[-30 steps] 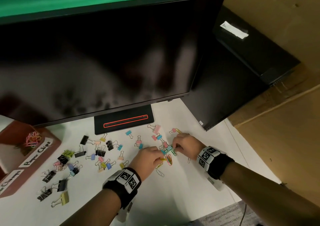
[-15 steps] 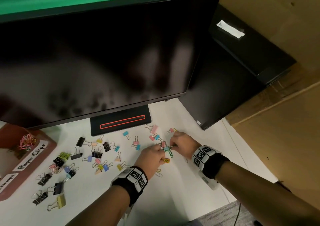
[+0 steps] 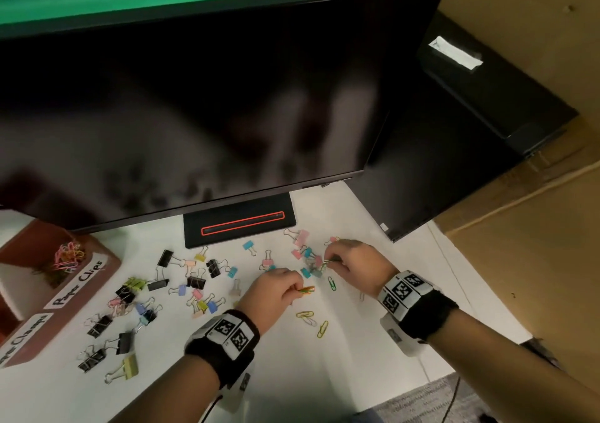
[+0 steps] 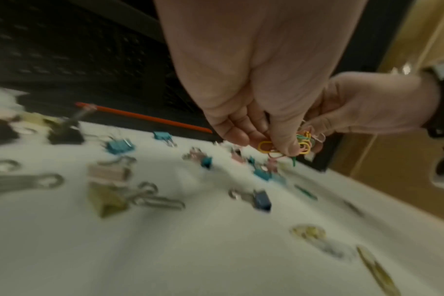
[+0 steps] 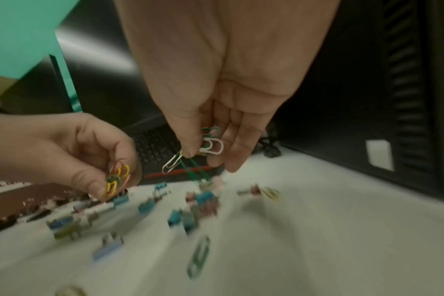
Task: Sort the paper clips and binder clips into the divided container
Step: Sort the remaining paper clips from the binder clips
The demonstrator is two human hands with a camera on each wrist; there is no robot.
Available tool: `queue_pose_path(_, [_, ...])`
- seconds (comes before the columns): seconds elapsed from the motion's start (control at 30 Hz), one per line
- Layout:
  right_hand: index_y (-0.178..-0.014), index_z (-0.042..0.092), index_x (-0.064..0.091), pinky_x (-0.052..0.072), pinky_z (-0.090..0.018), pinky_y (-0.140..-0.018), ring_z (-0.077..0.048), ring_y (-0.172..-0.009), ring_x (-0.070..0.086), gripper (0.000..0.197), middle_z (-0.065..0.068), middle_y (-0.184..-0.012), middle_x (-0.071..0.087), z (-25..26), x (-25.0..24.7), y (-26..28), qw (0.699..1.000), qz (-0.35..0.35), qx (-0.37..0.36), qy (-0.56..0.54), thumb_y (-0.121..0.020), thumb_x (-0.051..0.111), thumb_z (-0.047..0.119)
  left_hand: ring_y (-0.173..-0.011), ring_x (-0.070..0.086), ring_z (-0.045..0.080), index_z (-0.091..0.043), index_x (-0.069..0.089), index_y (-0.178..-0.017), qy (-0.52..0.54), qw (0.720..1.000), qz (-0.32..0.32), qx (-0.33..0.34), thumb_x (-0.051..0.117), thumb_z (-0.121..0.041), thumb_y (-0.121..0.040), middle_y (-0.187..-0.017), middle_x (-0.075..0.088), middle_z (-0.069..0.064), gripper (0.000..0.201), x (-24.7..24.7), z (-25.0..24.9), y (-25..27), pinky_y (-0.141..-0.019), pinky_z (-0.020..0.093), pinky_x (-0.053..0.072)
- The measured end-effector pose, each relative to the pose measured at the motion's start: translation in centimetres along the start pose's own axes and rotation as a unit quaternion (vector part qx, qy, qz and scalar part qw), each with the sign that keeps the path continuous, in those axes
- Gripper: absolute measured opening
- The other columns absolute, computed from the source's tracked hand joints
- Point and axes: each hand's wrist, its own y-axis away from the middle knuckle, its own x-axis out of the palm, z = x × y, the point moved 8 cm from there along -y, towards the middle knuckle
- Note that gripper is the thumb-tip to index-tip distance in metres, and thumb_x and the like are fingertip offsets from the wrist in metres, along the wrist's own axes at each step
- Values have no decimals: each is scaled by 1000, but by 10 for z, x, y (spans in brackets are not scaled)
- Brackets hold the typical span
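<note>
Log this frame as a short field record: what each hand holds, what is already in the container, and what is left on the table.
left hand: pinches a small bunch of coloured paper clips
right hand: pinches white and green paper clips
container: at the table's left; coloured paper clips lie in the compartment labelled Paper Clips
table: many binder clips scattered, plus a few loose paper clips near the hands

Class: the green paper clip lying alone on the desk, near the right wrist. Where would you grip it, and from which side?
The green paper clip lies flat, so come from above and pinch its two long sides across the narrow width; a fingertip probably has to tip one edge up first.
</note>
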Motion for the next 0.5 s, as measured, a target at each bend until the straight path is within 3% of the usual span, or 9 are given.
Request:
queue_pose_path(0.13, [-102, 20, 60, 51, -32, -80, -17, -89, 60, 13, 0, -102, 65, 59, -22, -11, 997, -48, -67, -9, -91, 56, 27, -77, 58, 5, -23, 61, -79, 70, 996, -59, -22, 68, -21, -81, -78, 61, -11, 7, -59, 12, 43, -69, 14, 46])
queue_pose_path(0.3, [-98, 21, 61, 47, -26, -78, -10, -84, 56, 9, 4, -97, 63, 175, -25, -46, 981, -50, -181, -41, -90, 58, 25, -75, 60, 4, -24, 61, -76, 82, 963, -232, -107, 71, -12, -79, -75, 64, -10, 16, -160, 75, 122, -64, 7, 42])
queue_pose_path(0.43, [-96, 17, 61, 48, -32, -77, -16, -82, 58, 9, -1, -95, 63, 280, -10, -85, 966, -47, -248, -62, -89, 59, 22, -71, 63, 11, -22, 59, -74, 71, 911, -344, -217, 71, -20, -80, -74, 68, -3, 13, -228, 146, 189, -65, 21, 48])
queue_pose_path(0.5, [-97, 15, 62, 47, -34, -80, -20, -88, 59, 10, -4, -99, 64, 332, 4, -104, 961, -44, -264, -75, -89, 59, 20, -68, 62, 16, -21, 60, -74, 47, 893, -362, -263, 70, -21, -80, -71, 66, -3, 12, -253, 173, 211, -64, 24, 47])
